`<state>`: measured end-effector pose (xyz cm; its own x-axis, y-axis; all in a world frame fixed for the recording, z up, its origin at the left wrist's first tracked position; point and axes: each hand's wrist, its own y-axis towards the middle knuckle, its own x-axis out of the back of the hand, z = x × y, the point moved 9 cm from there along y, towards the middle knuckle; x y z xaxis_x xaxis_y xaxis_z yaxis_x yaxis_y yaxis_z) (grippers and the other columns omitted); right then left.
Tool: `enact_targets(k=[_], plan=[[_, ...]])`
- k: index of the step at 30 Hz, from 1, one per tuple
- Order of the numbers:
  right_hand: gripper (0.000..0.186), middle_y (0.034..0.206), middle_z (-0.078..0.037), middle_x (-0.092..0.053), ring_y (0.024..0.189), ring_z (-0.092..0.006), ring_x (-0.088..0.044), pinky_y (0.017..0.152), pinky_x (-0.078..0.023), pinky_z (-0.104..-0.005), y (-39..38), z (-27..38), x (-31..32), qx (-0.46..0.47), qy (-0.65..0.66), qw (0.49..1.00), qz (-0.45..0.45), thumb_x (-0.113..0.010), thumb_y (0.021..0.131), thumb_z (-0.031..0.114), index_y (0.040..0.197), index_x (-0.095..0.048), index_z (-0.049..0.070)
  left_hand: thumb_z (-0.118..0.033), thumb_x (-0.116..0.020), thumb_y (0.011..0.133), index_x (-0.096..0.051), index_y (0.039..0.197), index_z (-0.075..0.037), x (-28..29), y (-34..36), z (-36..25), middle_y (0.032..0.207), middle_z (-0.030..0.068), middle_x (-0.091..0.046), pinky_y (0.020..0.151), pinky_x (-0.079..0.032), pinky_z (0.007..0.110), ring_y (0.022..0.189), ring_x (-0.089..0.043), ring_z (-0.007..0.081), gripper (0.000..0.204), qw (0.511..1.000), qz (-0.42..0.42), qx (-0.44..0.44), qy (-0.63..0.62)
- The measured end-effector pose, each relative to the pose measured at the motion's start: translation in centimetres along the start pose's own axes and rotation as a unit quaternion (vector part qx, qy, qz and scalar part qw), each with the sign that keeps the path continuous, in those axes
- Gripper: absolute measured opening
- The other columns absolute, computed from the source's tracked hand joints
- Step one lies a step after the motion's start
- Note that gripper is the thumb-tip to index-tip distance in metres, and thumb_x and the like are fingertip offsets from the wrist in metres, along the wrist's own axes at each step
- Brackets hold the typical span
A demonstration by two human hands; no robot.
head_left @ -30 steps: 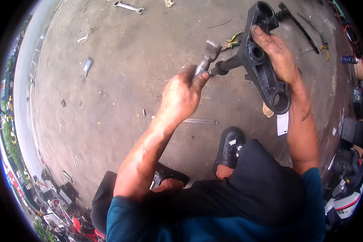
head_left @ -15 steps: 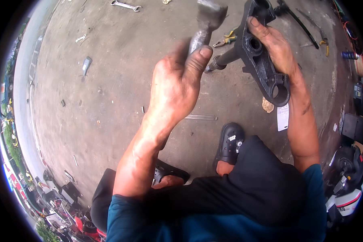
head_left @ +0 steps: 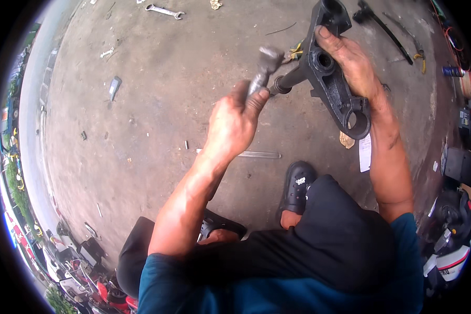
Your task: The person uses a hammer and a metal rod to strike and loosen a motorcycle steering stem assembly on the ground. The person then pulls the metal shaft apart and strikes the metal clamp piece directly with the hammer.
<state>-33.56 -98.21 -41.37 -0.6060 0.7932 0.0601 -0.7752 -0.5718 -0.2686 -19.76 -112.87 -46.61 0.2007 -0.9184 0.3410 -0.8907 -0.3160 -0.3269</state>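
My left hand (head_left: 231,124) is closed round the short grey metal handle of a hammer (head_left: 270,60), whose head is smeared by motion. Its head hangs just left of the stem (head_left: 294,78) of a black motorcycle fork yoke (head_left: 336,90); whether they touch I cannot tell. My right hand (head_left: 354,67) grips the yoke along its right edge, thumb on top and the other fingers hidden behind. The yoke is held tilted above the floor, one round clamp hole toward me and the stem pointing left. Yellow-handled pliers (head_left: 296,51) lie partly hidden behind it.
A combination spanner (head_left: 165,11) lies at the far left of the concrete floor, a smaller spanner (head_left: 107,53) nearer. A metal rod (head_left: 259,155) rests before my shoes. At right are a black bar (head_left: 387,31), a paper slip (head_left: 365,153) and a spray can (head_left: 453,71).
My left hand has lowered the hammer away from the camera, its head now beside the stem. My right hand and the yoke have shifted slightly left.
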Motion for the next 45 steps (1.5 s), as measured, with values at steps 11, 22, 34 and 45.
enact_targets(k=[11,22,34,45], plan=[[0.052,0.075,-0.005,-0.062,0.062,-0.0100,-0.059,0.056,-0.050,-0.0240,-0.1,1.2,-0.3,0.042,-0.021,0.999,0.017,-0.053,0.095,0.049,0.088,-0.063,-0.001,-0.044,-0.052,0.095,-0.059,0.105,0.000,1.0,-0.7,-2.0,0.073,0.0216,-0.062,0.073,-0.048,0.043,0.078,-0.066,0.0349,0.046,0.999,-0.008,0.015,0.033],[0.049,0.071,-0.001,-0.060,0.059,-0.0066,-0.055,0.050,-0.046,-0.0223,-0.1,1.2,-0.2,0.015,-0.034,0.999,-0.015,-0.057,0.093,0.049,0.085,-0.062,0.001,-0.044,-0.052,0.096,-0.060,0.103,-0.001,2.3,-1.2,-5.0,0.072,0.0183,-0.062,0.068,-0.048,0.044,0.073,-0.065,0.0315,0.044,0.997,-0.037,-0.048,-0.051],[0.053,0.074,-0.003,-0.060,0.061,-0.0083,-0.057,0.055,-0.048,-0.0232,-0.5,0.3,0.2,-0.028,-0.041,0.999,-0.022,-0.055,0.093,0.049,0.090,-0.062,-0.002,-0.046,-0.053,0.094,-0.060,0.104,0.001,0.8,-0.3,-3.4,0.070,0.0131,-0.058,0.061,-0.043,0.039,0.069,-0.057,0.0261,0.048,0.999,-0.007,-0.036,0.020],[0.050,0.080,-0.005,-0.062,0.064,-0.0084,-0.058,0.054,-0.050,-0.0233,0.1,0.4,0.3,0.033,0.028,0.998,-0.035,-0.055,0.094,0.048,0.091,-0.061,-0.002,-0.051,-0.054,0.093,-0.061,0.111,0.000,4.0,-0.2,-4.8,0.064,0.0038,-0.053,0.052,-0.044,0.030,0.058,-0.052,0.0109,0.054,0.997,-0.031,-0.017,-0.061]])
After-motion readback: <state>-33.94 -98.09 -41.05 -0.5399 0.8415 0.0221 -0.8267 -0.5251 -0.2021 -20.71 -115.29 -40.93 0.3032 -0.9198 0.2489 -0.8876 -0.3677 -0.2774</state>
